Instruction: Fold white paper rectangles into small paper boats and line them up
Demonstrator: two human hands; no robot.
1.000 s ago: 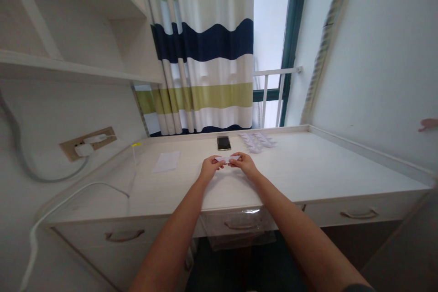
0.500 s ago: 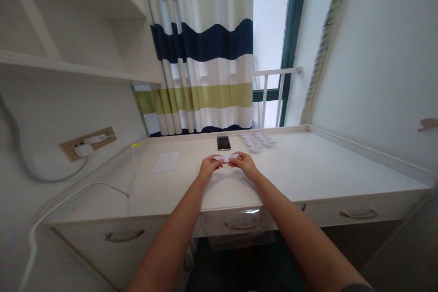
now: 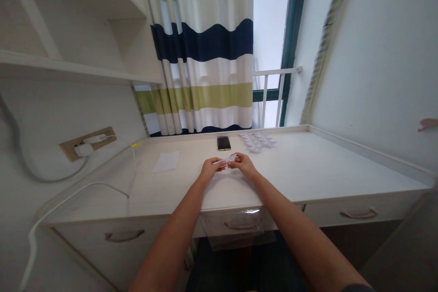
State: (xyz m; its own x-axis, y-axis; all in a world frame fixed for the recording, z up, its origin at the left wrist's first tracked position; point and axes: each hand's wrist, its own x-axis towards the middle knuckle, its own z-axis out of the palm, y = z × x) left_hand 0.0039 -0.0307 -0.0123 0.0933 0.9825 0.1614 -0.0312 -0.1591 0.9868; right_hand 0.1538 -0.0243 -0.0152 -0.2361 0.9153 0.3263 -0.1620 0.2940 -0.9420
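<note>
The left hand [image 3: 210, 169] and right hand [image 3: 245, 165] both pinch a folded white paper strip [image 3: 224, 161] at its ends, the strip held between them over the worktop [image 3: 308, 169]. Just beyond lie a phone [image 3: 223, 143] and a cluster of folded paper pieces [image 3: 256, 142] — the pieces right of the phone — with a flat paper sheet [image 3: 166, 161] off to the left.

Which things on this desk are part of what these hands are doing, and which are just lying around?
Part of the work:
left hand, right hand, folded white paper strip pinched between them, probably the pile of folded paper pieces.

Just lying about:
smartphone, white paper sheet, white cable.
</note>
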